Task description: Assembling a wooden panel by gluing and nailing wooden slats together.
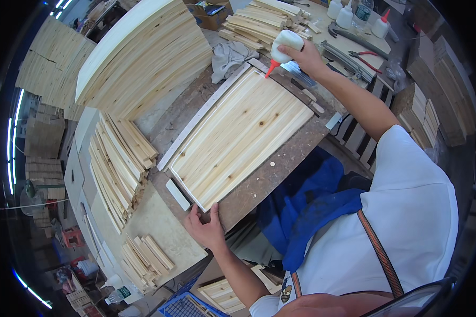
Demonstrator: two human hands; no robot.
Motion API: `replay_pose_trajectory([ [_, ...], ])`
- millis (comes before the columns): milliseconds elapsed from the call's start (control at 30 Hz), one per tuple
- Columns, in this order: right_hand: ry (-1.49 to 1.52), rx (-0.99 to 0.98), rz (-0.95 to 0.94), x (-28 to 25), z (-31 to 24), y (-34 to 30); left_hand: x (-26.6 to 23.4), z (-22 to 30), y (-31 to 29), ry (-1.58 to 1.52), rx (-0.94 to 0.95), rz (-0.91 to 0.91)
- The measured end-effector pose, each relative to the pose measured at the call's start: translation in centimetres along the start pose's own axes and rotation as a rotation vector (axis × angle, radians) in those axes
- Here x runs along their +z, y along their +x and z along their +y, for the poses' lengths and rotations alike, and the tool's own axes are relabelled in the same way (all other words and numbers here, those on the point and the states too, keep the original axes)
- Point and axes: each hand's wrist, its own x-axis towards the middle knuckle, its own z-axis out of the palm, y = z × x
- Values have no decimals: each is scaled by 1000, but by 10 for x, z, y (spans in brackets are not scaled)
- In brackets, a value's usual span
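Note:
A pale wooden panel with knots lies on a brown work board, one long side slightly curved. A thin white line of glue runs around its border. My right hand grips a white glue bottle, tipped over so its red nozzle points down at the panel's far end. At the near corner, my left hand has its thumb and fingers on either side of the panel's edges. Beside that hand lies a short white-faced block. A long strip borders the panel's left side.
Stacked curved panels rise at the far left. Bundles of wooden strips lie to the left, more strips at the back. A grey cloth, red-handled pliers, a hammer and other glue bottles sit beyond the board.

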Motion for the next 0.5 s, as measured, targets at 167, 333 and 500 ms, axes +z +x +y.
replay_pose_trajectory([
  [167, 8, 48, -22, -20, -15, -26, -2, 2, -1, 1, -68, -37],
  [333, -7, 103, -42, -38, -30, -51, 0, 1, -1, 19, -45, -14],
  [500, -39, 130, -49, -60, -41, -79, -1, 3, -1, -11, -31, -28],
])
